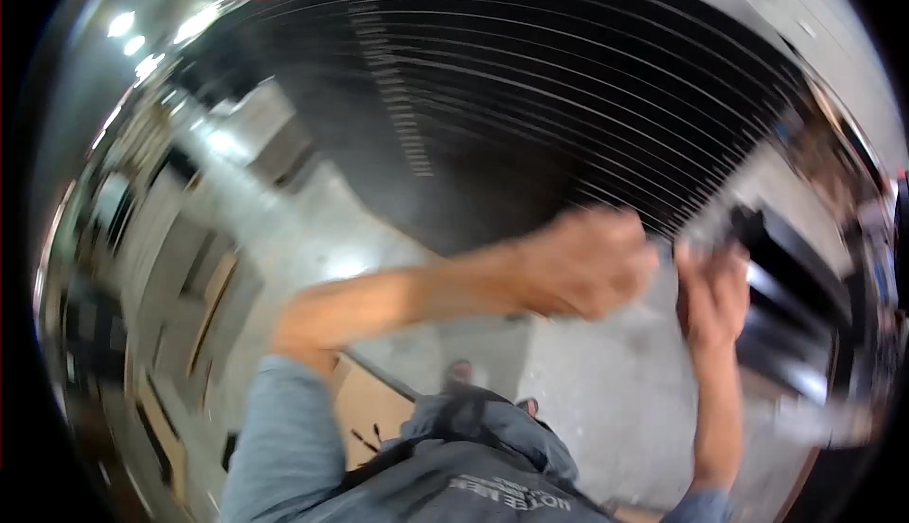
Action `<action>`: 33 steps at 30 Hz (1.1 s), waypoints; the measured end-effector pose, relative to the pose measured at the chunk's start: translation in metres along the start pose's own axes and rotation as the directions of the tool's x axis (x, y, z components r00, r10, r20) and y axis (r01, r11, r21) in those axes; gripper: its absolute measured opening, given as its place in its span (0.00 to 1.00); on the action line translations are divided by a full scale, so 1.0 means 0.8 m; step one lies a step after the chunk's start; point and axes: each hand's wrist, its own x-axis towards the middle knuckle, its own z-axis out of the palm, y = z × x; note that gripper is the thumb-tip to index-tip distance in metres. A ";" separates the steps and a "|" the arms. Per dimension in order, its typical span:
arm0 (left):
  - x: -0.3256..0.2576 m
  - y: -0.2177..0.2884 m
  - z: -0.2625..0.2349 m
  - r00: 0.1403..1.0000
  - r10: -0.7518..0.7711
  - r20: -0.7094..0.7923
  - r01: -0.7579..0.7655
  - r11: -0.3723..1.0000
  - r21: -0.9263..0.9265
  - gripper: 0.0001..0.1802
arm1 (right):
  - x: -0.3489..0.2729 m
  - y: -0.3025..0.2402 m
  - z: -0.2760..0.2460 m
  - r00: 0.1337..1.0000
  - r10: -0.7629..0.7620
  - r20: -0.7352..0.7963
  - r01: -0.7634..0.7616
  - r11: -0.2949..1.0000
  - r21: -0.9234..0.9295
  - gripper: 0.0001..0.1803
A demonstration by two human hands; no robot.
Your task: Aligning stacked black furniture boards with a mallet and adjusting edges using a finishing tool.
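Blurred view: left hand fisted, contents unclear, beside right hand gripping a dark object before a black slatted rack. Fast motion risks knocking knuckles on the slats.

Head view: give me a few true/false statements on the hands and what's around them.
1. Both hands are raised in front of a dark slatted panel. True.
2. The left hand lies flat on the floor. False: it is up in the air, blurred, close to the right hand.
3. The floor is pale grey. True.
4. The sleeves are bright red. False: the left sleeve is grey-blue.
5. The right hand is plainly empty. False: something dark shows at its fingers, too blurred to identify.
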 end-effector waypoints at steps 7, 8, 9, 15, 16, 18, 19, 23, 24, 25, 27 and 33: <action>-0.155 0.156 0.062 0.823 -0.365 0.436 0.496 0.835 -0.238 0.07 | -0.184 -0.152 -0.002 0.890 0.292 0.350 -0.399 0.870 0.289 0.08; -0.141 0.161 0.041 0.817 -0.379 0.435 0.504 0.835 -0.221 0.07 | -0.172 -0.148 -0.008 0.895 0.280 0.346 -0.390 0.868 0.307 0.08; -0.128 0.160 0.022 0.789 -0.540 0.293 0.610 0.749 -0.259 0.09 | -0.157 -0.141 -0.011 0.916 0.230 0.328 -0.335 0.889 0.311 0.08; -0.110 0.133 -0.027 0.124 -0.771 0.625 0.926 -0.137 -0.352 0.21 | -0.091 -0.128 -0.023 0.963 0.078 0.257 -0.157 0.939 0.305 0.11; -0.112 0.137 -0.024 0.096 -0.642 0.761 0.786 -0.420 -0.454 0.21 | -0.091 -0.131 -0.022 0.966 0.081 0.246 -0.159 0.936 0.315 0.12; -0.119 0.145 -0.018 0.090 -0.490 0.867 0.506 -0.727 -0.463 0.19 | -0.089 -0.134 -0.019 0.965 0.089 0.246 -0.167 0.934 0.315 0.12; -0.121 0.144 -0.020 0.099 -0.475 0.875 0.509 -0.731 -0.454 0.19 | -0.086 -0.135 -0.019 0.962 0.100 0.254 -0.176 0.938 0.300 0.12; -0.119 0.145 -0.040 -0.108 -0.608 0.786 0.617 -0.661 -0.426 0.17 | -0.046 -0.129 -0.035 0.896 0.230 0.380 -0.339 0.907 0.249 0.15; -0.125 0.148 -0.056 -0.213 -0.654 0.726 0.621 -0.664 -0.416 0.17 | -0.046 -0.126 -0.031 0.861 0.364 0.356 -0.465 0.846 0.261 0.15; -0.138 0.141 -0.063 -0.199 -0.622 0.757 0.507 -0.727 -0.464 0.15 | -0.053 -0.114 -0.028 0.842 0.477 0.253 -0.536 0.793 0.291 0.21; -0.152 0.138 -0.065 -0.310 -0.649 0.695 0.355 -0.757 -0.549 0.12 | -0.071 -0.101 -0.010 0.501 0.847 0.179 -0.759 0.330 0.561 0.25; -0.127 0.125 -0.044 -0.131 -0.604 0.786 0.281 -0.783 -0.555 0.15 | -0.049 -0.044 0.023 0.404 0.874 0.270 -0.771 0.167 0.615 0.26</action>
